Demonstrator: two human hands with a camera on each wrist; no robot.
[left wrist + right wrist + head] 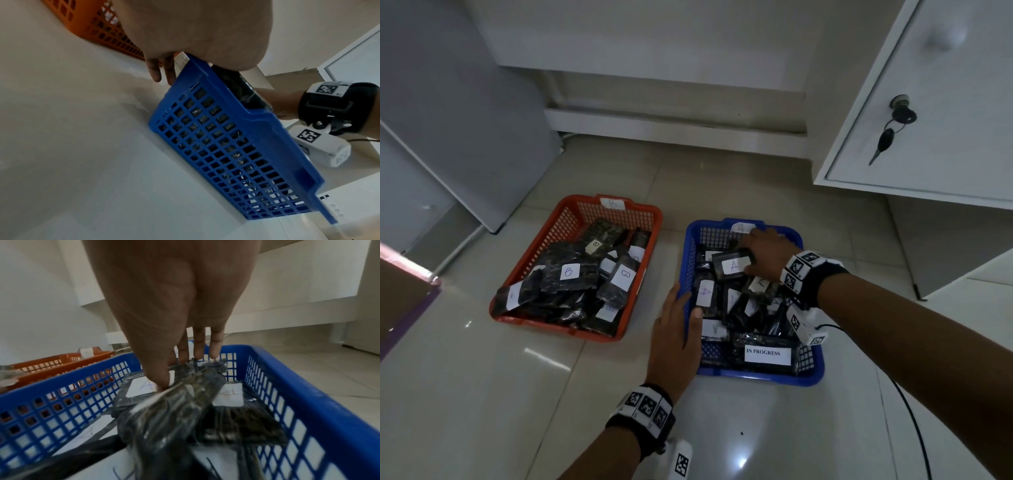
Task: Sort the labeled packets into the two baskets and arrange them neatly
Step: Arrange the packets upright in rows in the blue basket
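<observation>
Two rectangular plastic lattice baskets sit side by side on a glossy pale tiled floor [482, 394]. The orange basket [571, 219] on the left carries a paper tag marked "B" on its far rim and holds a loose heap of dark, crinkled, clear-wrapped packets [571, 274], each with a white paper label handwritten "B". The blue basket [690, 246] on the right has a tag marked "A" on its far rim and holds similar glossy packets labelled "A"; a printed white card reading "IN PROGRESS" [767, 353] lies at its near edge.

The left hand [676, 339] lies flat with straight fingers against the blue basket's left rim, its thumb hooked over the edge inside. The right hand [770, 251] reaches into the far end of the blue basket, fingertips curled down onto an "A" packet [731, 265], thumb pressing near its label.

White cabinets surround the floor; a key [883, 142] hangs from the lock of the right-hand door.
</observation>
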